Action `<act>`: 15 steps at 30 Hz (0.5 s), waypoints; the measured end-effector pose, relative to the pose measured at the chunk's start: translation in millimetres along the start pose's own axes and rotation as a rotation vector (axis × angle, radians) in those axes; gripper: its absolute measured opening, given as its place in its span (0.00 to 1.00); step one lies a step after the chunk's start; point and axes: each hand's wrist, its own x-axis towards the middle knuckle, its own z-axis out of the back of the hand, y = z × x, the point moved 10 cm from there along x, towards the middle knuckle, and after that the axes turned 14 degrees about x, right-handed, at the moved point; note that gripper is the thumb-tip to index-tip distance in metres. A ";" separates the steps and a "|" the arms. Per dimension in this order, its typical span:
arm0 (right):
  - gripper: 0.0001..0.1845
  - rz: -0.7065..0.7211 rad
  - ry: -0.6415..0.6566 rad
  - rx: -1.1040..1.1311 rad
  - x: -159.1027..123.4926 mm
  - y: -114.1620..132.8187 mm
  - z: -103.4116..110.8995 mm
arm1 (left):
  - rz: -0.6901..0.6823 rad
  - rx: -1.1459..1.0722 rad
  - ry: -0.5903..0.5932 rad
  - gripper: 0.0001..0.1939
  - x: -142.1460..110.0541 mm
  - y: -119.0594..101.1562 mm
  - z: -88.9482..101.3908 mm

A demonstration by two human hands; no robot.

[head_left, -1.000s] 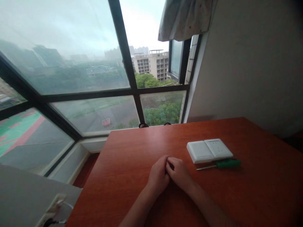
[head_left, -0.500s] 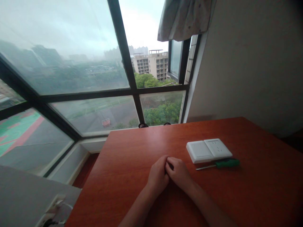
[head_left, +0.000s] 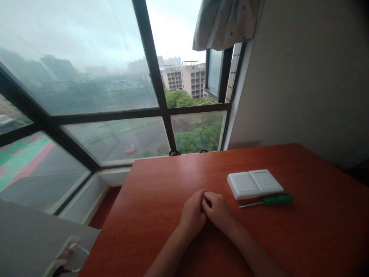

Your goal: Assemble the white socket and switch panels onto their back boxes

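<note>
My left hand [head_left: 192, 211] and my right hand [head_left: 218, 209] rest together on the table, curled closed with thumbs and knuckles touching. No object shows in either one; the fingertips are hidden underneath. To the right of my right hand lie two white wall plates side by side: a switch plate [head_left: 242, 185] on the left and a socket plate [head_left: 266, 181] overlapping its right edge. Just in front of them, a screwdriver with a green handle [head_left: 278, 199] lies flat, its metal shaft pointing left.
The reddish-brown wooden table [head_left: 155, 200] reaches to a window with dark frames [head_left: 115, 116]. A white wall [head_left: 302, 84] stands on the right and a curtain [head_left: 223, 25] hangs above. Low on the left, a cord is plugged into a power outlet [head_left: 67, 248].
</note>
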 end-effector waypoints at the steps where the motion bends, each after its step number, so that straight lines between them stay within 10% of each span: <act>1: 0.11 0.001 -0.001 -0.002 0.0 0.1 0.2 | -0.001 0.001 0.001 0.28 -0.1 0.2 -0.2; 15: 0.11 -0.004 0.009 -0.002 0.1 2.3 0.2 | 0.007 0.006 0.008 0.29 -0.3 1.7 -1.6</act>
